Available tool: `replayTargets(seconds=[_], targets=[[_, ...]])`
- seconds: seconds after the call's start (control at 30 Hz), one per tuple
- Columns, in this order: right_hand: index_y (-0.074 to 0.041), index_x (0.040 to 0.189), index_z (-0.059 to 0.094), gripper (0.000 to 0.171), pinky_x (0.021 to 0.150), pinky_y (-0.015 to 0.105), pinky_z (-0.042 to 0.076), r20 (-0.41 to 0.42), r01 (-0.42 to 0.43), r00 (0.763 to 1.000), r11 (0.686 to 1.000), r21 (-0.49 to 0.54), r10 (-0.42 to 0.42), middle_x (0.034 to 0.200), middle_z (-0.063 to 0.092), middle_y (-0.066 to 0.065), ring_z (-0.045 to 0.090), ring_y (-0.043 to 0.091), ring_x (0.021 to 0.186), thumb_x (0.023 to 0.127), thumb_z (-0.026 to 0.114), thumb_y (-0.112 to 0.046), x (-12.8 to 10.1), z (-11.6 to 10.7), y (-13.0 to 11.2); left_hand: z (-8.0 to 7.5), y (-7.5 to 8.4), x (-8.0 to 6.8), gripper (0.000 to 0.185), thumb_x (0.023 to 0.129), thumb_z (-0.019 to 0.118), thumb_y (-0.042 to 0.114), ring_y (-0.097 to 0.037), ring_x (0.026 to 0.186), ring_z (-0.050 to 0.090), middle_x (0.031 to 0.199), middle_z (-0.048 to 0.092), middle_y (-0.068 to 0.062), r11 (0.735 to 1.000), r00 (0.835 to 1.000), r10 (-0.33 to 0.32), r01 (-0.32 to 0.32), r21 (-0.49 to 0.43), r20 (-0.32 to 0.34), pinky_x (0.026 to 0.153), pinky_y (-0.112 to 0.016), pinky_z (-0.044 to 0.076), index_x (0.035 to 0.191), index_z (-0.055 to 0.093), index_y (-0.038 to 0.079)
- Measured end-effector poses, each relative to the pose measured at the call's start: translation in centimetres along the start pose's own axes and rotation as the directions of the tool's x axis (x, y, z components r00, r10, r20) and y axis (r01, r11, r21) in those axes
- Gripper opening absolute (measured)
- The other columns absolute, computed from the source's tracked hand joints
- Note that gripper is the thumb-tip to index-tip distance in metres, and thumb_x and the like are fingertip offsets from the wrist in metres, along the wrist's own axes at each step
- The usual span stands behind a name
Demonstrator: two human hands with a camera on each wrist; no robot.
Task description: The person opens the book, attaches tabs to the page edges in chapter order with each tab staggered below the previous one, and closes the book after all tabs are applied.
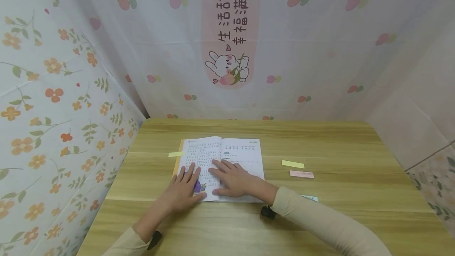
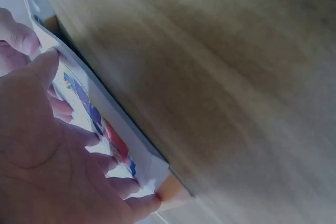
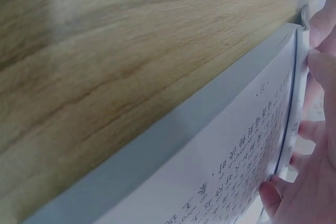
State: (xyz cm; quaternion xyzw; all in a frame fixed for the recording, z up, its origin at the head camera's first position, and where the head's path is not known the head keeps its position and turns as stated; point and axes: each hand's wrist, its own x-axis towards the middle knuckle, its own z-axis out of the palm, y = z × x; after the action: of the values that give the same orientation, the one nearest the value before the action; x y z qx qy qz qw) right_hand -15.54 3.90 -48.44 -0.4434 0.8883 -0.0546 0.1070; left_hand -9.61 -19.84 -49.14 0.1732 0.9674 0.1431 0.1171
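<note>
An open book (image 1: 227, 157) with printed text lies flat on the wooden table (image 1: 337, 216). My left hand (image 1: 185, 187) rests flat on the lower left page, fingers spread and straight, over a small purple picture. My right hand (image 1: 231, 177) lies flat across the centre fold, fingers pointing left onto the left page. The left wrist view shows my fingers (image 2: 79, 145) pressing the page beside a colourful drawing (image 2: 113, 140). Printed lines of the book (image 3: 247, 161) fill the right wrist view, with my fingers (image 3: 315, 129) at its edge.
A yellow sticky strip (image 1: 175, 154) pokes out at the book's left edge. To the right lie a yellow strip (image 1: 293, 164), a pink strip (image 1: 301, 174) and a pale blue one (image 1: 310, 198). Flowered cloth walls (image 1: 53, 110) enclose the table on three sides.
</note>
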Motion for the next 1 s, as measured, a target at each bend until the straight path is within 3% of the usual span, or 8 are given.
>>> replayTargets(seconds=[0.5, 1.0], targets=[[-0.018, 0.161, 0.03, 0.075, 0.111, 0.057, 0.032, 0.02, -0.011, 1.0, 1.0, -0.026, 0.012, 0.168, 0.017, 0.01, 0.021, 0.034, 0.15, 0.102, 0.045, -0.062, 0.2, 0.2, 0.0, 0.0, 0.6, -0.1, 0.084, 0.1, 0.059, 0.051, -0.053, 0.147, 0.01, 0.164, 0.013, -0.026, 1.0, 0.999, -0.023, 0.024, -0.019, 0.034, 0.112, -0.07, 0.016, 0.158, 0.027, -0.001], [-0.018, 0.162, 0.03, 0.076, 0.112, 0.059, 0.03, -0.009, 0.037, 0.999, 0.999, 0.027, -0.037, 0.168, 0.016, 0.008, 0.021, 0.034, 0.15, 0.102, 0.045, -0.062, -0.1, 0.2, 1.0, -0.2, 1.4, 1.7, 0.087, 0.1, 0.055, 0.055, -0.051, 0.147, 0.012, 0.165, 0.013, -0.023, 0.999, 0.999, 0.022, -0.021, -0.032, 0.047, 0.111, -0.069, 0.019, 0.16, 0.024, -0.001]])
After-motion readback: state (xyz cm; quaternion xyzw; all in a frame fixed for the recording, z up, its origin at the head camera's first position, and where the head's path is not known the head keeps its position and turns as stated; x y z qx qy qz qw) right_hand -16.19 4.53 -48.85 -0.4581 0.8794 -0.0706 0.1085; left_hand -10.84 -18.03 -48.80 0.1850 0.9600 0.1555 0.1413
